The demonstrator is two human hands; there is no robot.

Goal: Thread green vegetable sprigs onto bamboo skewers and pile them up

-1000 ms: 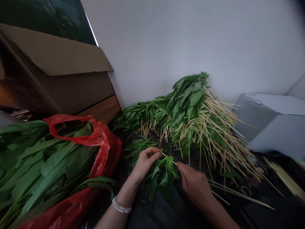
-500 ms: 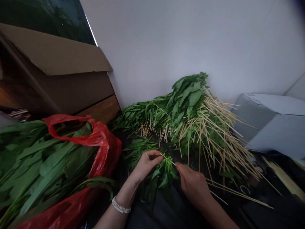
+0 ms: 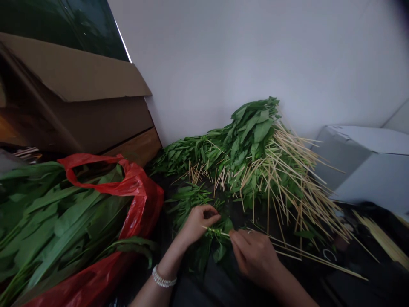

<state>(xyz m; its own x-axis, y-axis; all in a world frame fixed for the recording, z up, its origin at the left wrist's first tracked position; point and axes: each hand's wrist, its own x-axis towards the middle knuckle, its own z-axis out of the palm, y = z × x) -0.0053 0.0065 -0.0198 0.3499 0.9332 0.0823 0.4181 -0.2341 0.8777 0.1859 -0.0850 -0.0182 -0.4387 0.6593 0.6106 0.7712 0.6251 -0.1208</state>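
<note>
Leafy green stems [image 3: 217, 232] are threaded on a thin wooden skewer [image 3: 224, 234] low in the middle of the head view. My right hand [image 3: 255, 253] is closed on that skewer at the right of the stems. Beside the skewer's left end is my left hand [image 3: 200, 224], with thumb and forefinger curved toward each other; a small gap shows between them, and nothing is visible in it. A white bead bracelet [image 3: 162, 278] circles my left wrist. Loose cut greens [image 3: 188, 200] lie just behind my left hand.
Skewered leaves [image 3: 252, 128] are heaped against the wall, their sticks [image 3: 287, 170] pointing right. A red bag [image 3: 140, 192] of long leaves [image 3: 64, 221] stands left, below a cardboard box [image 3: 96, 115]. At right are a white box [image 3: 367, 162] and bare skewers [image 3: 383, 238].
My right hand has moved slightly down and left, tilting the skewer flatter. My left finger and thumb have come away from the skewer's tip, and the stems sit lower.
</note>
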